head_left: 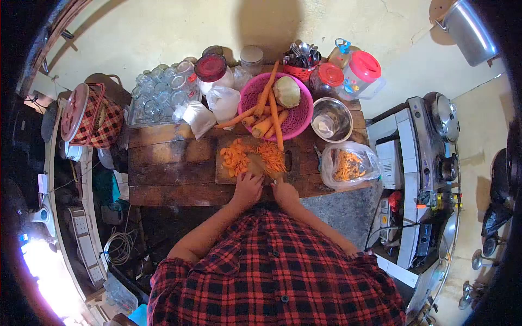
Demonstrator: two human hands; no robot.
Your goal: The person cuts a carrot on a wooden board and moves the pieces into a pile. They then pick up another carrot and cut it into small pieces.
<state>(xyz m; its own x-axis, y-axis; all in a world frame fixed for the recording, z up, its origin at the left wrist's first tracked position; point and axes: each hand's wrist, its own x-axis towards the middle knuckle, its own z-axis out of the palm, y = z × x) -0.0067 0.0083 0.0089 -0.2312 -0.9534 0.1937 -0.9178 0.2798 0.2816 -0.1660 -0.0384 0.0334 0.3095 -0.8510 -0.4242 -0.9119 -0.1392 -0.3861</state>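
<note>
In a pink basket toward the far edge of the wooden table: whole carrots and a pale cabbage. Beside it, on the right, a steel bowl. At the near right corner, a clear plastic bag with cut orange pieces inside. In the far left corner, a tray of glasses. At the far edge, a red holder full of spoons. Behind the table, a cream wall; off its right edge, a stove with a lidded pot.

On the cutting board, long axis running left to right near the table's near edge: carrot slices at the left, carrot strips at the right, lying at mixed angles.

Left hand at the board's near edge, fingers bent downward; cannot tell whether grasping anything. Right hand just beside, fingers curled closed around something mostly hidden; cannot tell which way pointing.
</note>
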